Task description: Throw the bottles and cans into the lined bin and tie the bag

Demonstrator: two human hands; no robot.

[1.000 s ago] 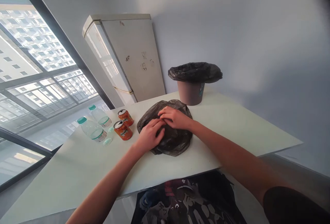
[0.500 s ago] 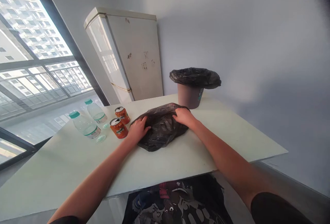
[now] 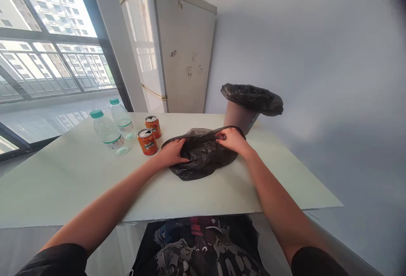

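Note:
A loose black plastic bag [image 3: 203, 157] lies on the pale table with its mouth spread. At the bag's left edge, my left hand [image 3: 173, 153] grips the rim, thumb stretched over the inside and the other fingers mostly hidden. My right hand [image 3: 233, 138] pinches the rim on the right side, its fingers curled. Just left of my left hand stand two orange cans, a nearer one [image 3: 147, 142] and a farther one [image 3: 153, 126]. Behind my right hand is a greyish bin [image 3: 239, 116] with a black liner [image 3: 253, 98] over its top.
Two clear bottles with green caps, one nearer [image 3: 108, 134] and one farther [image 3: 121, 117], stand on the left of the table [image 3: 79, 183]. A white fridge [image 3: 187, 51] is behind the table, beside a wall. Windows are at the left.
The view has tilted and shifted. The bag's mouth is spread wider, its far rim lifted between my hands. My right fingers have curled more around the rim.

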